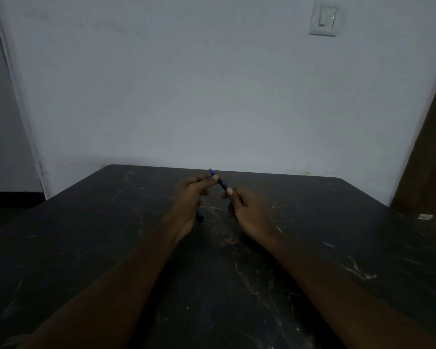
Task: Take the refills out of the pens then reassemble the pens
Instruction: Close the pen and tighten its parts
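A dark pen [221, 183] with a blue end is held slanted above the table, both hands on it. My left hand [194, 191] pinches its upper end near the blue tip. My right hand [247, 210] grips its lower end between thumb and fingers. A dark slim piece [200, 217] pokes out below my left palm; the dim light hides whether it is a pen part or a refill.
The black marble-patterned table [312, 248] fills the lower view, its far edge against a white wall. A small white object [424, 217] lies at the table's right edge. A brown door stands at far right.
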